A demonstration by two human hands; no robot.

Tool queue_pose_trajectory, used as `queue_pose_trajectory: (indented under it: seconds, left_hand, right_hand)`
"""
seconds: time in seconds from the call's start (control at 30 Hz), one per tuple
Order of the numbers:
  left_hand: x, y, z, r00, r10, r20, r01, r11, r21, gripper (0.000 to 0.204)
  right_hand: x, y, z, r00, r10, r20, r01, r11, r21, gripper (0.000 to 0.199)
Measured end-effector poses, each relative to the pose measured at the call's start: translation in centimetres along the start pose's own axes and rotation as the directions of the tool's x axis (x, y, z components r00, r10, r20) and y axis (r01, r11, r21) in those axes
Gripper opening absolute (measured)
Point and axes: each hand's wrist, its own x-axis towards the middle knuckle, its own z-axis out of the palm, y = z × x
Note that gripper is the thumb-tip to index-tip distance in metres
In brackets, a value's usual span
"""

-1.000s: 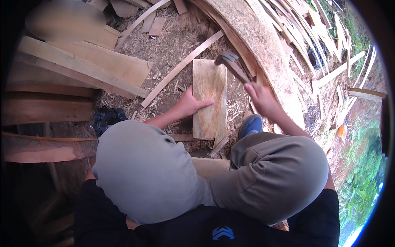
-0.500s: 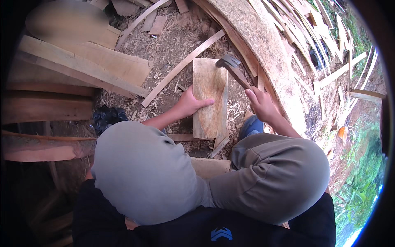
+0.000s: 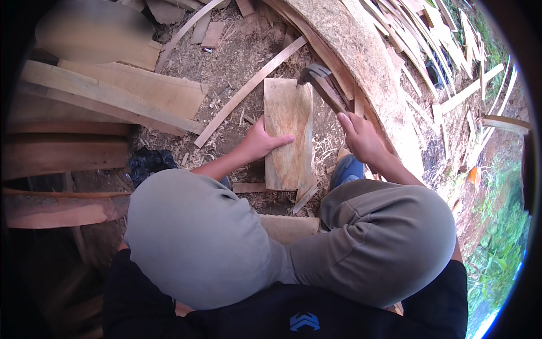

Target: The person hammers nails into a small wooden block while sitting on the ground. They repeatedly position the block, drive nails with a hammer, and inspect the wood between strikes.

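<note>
At left, crumpled black plastic point(image 3: 151, 163) (possibly a bag; contents not visible). Left hand point(image 3: 264, 141): fingers gripping the wooden block point(image 3: 288, 164), ahead of the knees point(image 3: 195, 231). A mis-aimed, glancing blow could strike this hand. Right hand point(image 3: 364, 138): fingers closed round the hammer point(image 3: 327, 95), head beside the block's far-right corner.

Daylight glares beside the greenery point(image 3: 499, 265) at right, the lower left lies dim, and an upper-left oval point(image 3: 93, 31) is blurred.

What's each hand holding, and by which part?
The right hand grips a grey-headed metal claw hammer by its brown handle. The left hand holds a pale rectangular wooden block by its left edge, thumb on top.
</note>
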Motion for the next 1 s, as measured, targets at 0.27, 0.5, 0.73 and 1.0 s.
queue_pose_trajectory:
  seconds: [0.27,0.5,0.73,1.0]
  left_hand:
    - [-0.9,-0.3,-0.9,0.999,-0.025,-0.026,0.025,1.000,-0.010,0.076]
    - [-0.2,-0.2,-0.3,1.000,0.007,0.007,-0.008,1.000,0.022,0.086]
    - [-0.6,-0.2,-0.9,1.000,-0.027,-0.004,0.027,1.000,-0.014,0.086]
    - [0.3,0.0,0.0,0.998,0.067,0.008,-0.068,0.997,0.038,0.082]
  right_hand:
    - [0.7,-6.3,-7.1,0.933,-0.046,-0.356,0.256,0.781,0.570,0.056]
    - [0.4,-1.7,-1.5,0.980,-0.047,0.193,0.071,0.991,-0.118,0.062]
    - [0.3,-5.8,-7.0,0.919,-0.252,-0.304,0.386,0.734,0.559,0.053]
    - [0.4,0.7,-1.5,0.965,-0.029,0.261,-0.016,0.986,0.167,0.064]
